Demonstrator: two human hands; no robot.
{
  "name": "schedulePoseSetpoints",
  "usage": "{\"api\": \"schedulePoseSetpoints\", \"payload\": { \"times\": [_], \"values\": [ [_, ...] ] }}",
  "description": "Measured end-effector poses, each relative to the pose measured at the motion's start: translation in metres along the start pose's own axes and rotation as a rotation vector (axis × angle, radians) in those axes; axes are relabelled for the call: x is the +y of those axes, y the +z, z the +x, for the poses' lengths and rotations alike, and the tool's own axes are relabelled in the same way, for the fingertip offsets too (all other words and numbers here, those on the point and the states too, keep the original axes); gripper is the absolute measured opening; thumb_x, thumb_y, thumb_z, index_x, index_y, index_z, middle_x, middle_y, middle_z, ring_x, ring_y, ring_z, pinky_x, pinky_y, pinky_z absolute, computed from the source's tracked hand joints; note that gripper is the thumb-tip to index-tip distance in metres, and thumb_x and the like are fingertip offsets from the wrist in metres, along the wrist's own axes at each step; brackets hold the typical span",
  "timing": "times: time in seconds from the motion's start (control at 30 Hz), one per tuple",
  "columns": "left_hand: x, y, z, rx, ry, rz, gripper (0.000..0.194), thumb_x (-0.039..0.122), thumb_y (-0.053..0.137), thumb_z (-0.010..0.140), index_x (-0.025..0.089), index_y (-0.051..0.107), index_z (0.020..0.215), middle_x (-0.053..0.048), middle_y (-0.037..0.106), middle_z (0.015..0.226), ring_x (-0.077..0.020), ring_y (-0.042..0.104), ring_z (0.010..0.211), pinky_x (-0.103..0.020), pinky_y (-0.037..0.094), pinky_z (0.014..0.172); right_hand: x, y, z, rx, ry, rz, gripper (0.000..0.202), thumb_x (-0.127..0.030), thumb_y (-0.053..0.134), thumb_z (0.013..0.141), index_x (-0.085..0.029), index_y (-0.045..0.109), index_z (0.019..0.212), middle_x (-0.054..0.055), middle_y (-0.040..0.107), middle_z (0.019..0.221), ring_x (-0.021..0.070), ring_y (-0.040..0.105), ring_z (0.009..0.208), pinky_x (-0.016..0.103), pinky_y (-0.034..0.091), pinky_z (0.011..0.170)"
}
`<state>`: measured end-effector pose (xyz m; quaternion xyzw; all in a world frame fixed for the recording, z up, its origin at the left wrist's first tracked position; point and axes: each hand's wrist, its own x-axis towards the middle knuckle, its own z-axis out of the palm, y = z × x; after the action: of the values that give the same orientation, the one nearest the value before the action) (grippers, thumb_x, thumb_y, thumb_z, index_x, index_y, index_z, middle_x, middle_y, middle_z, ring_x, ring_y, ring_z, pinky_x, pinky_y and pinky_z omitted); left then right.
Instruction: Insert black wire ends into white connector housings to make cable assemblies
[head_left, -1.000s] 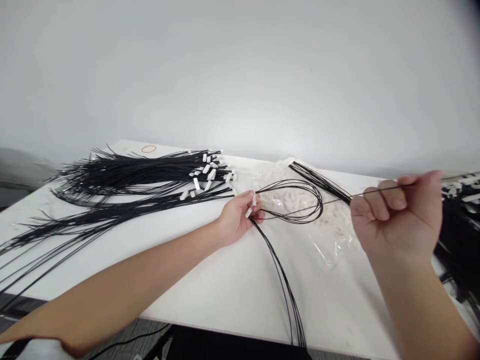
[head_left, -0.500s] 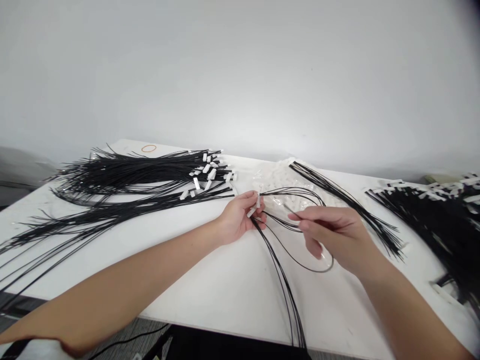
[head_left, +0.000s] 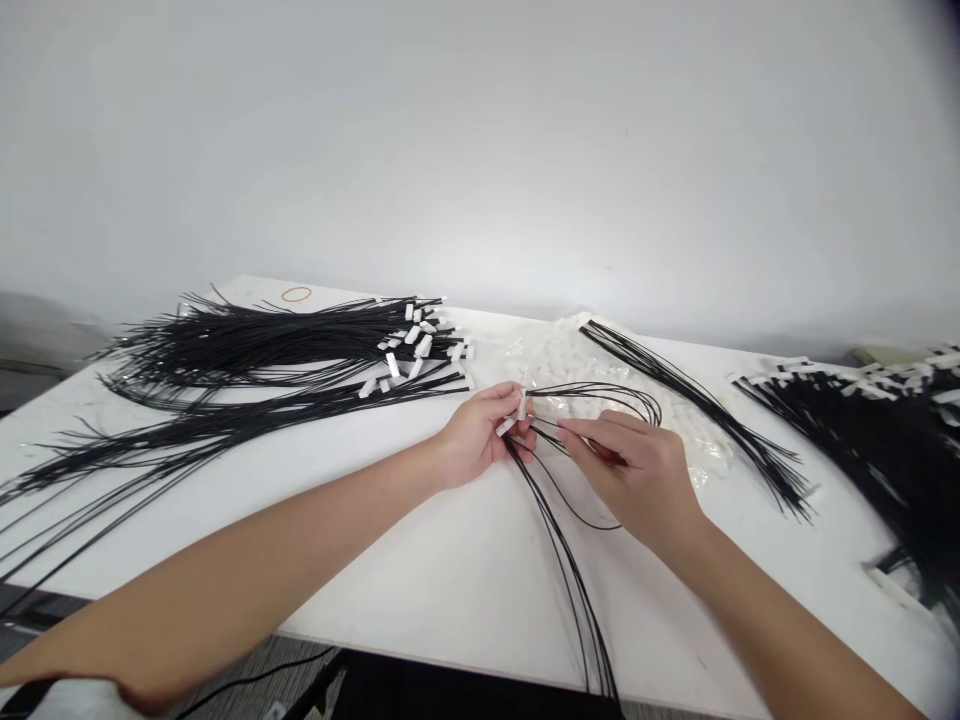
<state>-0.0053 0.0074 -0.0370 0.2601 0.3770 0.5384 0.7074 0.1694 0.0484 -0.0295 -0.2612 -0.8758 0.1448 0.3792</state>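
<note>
My left hand is closed around two small white plastic connectors, one upright at the thumb and one slanting below it. Thin black wires hang from the lower connector over the table's front. More wires loop out to the right from the upper connector and curve back behind my right hand. My right hand pinches one black wire between thumb and fingertips, its end pointing at the upper connector. Whether that end touches the connector is too small to tell.
A thick bundle of black wires with white connectors lies at the left on the white table. Clear plastic bags of white pieces lie behind my hands. Further wires and a large pile are at the right.
My right hand has moved left with the pinched wire, bringing its end close to the connectors. The wire's loose loop has shifted left too. My left hand has hardly moved.
</note>
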Motion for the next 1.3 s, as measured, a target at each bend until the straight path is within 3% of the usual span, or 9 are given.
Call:
{"api": "schedulePoseSetpoints", "payload": {
  "times": [1.3],
  "values": [
    [-0.0008, 0.0015, -0.0015, -0.016, 0.034, 0.006, 0.012, 0.025, 0.048, 0.079, 0.015, 0.047, 0.074, -0.002, 0.047, 0.073, -0.0124, 0.053, 0.059, -0.028, 0.045, 0.053, -0.0058, -0.0001, -0.0057, -0.023, -0.100, -0.205, 0.013, -0.019, 0.056, 0.077, -0.019, 0.067, 0.084, -0.004, 0.040, 0.053, 0.0021, 0.030, 0.047, 0.015, 0.024, 0.044]
  ]
}}
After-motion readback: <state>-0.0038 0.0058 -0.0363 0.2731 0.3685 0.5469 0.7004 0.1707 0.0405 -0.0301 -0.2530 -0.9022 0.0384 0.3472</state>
